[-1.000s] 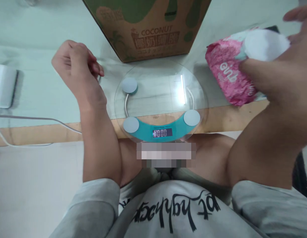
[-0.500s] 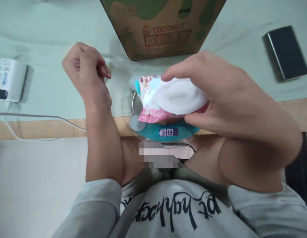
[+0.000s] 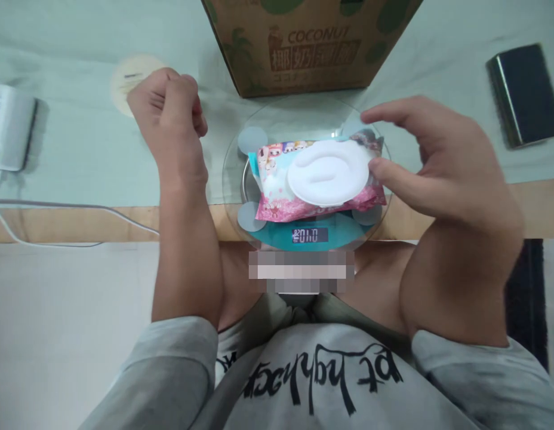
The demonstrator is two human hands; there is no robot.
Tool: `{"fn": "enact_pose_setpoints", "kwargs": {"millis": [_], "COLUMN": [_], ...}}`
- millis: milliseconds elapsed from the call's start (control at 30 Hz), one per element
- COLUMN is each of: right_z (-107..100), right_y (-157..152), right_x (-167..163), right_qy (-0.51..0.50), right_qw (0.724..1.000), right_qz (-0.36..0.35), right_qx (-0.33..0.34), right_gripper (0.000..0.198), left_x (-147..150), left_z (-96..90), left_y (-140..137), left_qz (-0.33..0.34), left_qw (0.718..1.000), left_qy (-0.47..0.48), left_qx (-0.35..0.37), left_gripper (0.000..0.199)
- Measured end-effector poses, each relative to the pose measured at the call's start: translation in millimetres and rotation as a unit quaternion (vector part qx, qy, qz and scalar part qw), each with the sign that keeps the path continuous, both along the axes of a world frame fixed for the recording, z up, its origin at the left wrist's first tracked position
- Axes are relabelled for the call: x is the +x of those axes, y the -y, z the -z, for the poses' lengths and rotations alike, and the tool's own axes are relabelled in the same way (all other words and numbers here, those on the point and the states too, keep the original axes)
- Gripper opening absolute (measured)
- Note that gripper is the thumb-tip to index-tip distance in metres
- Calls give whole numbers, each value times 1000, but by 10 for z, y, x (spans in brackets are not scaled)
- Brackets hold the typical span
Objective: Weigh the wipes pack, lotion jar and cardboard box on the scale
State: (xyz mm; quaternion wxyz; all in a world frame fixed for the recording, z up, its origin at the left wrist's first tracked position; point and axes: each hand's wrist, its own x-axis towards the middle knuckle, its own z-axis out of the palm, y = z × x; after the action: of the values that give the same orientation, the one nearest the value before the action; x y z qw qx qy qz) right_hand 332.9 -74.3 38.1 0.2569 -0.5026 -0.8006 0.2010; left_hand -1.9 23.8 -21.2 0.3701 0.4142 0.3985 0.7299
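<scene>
A pack of wet wipes (image 3: 277,179) with a white oval lid (image 3: 327,173) lies flat on a round glass scale (image 3: 232,197). My right hand (image 3: 451,158) is at the pack's right end, thumb and forefinger spread apart. Its thumb tip is beside the lid's right edge; whether it touches the pack I cannot tell. The scale's lit display (image 3: 310,235) shows digits upside down to me. To the left of the scale, my left hand (image 3: 169,107) is curled into a fist, its palm side hidden, with nothing visible in it.
A brown coconut carton (image 3: 308,60) stands just behind the scale. A dark glossy box (image 3: 525,95) lies at the right. On the left are a white device (image 3: 12,128) and a white cable (image 3: 80,207). Behind my left fist is a pale round disc (image 3: 125,80).
The pack has gone from my right hand's grasp to lying on the scale. My right hand has opened and drawn back to the right. The display's digits have changed from zeros.
</scene>
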Motion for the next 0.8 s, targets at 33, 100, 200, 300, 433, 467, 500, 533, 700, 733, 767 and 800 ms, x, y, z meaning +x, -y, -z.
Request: {"fn": "enact_pose_setpoints", "kwargs": {"millis": [33, 100, 200, 300, 433, 467, 500, 533, 700, 733, 767, 800], "right_z": [39, 85, 95, 95, 154, 176, 197, 216, 235, 230, 227, 229], "right_y": [-11, -25, -37, -44, -68, -77, -88, -98, -106, -99, -93, -90], "right_x": [-30, -92, -138, -127, -106, -108, -113, -121, -193, -203, -209, -208], "right_qy": [-4, -10, -4, -10, -53, -62, -68, -71, -76, -81, -86, -92], "right_qw": [1000, 1000, 999, 999, 997, 996, 995, 995, 991, 990, 989, 988], "right_qz": [-8, 3, 27, 39, 60, 61, 62, 64, 99, 102, 102, 99], "right_qx": [2, 8, 19, 19, -3, -18, -31, -40, -54, -62, -69, -75], "right_gripper": [53, 52, 55, 58, 58, 58, 59, 59, 61, 60, 58, 57], "left_x": [17, 50, 76, 61, 11, 1, -7, -11, 17, 25, 31, 33], "left_z": [-7, -22, -28, -12, 26, 36, 46, 55, 58, 51, 44, 37], "left_y": [0, 1, 0, -2, 2, 2, 1, -1, -19, -18, -15, -10], "left_qz": [2, 2, -5, -11, -20, -21, -23, -24, -35, -38, -39, -43], "left_qw": [1000, 1000, 1000, 999, 999, 999, 999, 998, 998, 998, 997, 997], "left_qy": [-1, -3, -6, -13, -30, -34, -37, -39, -45, -47, -49, -51], "left_qx": [-3, -6, -15, -27, -31, -32, -34, -35, -34, -34, -35, -34], "left_gripper": [46, 49, 53, 54, 54, 54, 53, 52, 51, 51, 51, 51]}}
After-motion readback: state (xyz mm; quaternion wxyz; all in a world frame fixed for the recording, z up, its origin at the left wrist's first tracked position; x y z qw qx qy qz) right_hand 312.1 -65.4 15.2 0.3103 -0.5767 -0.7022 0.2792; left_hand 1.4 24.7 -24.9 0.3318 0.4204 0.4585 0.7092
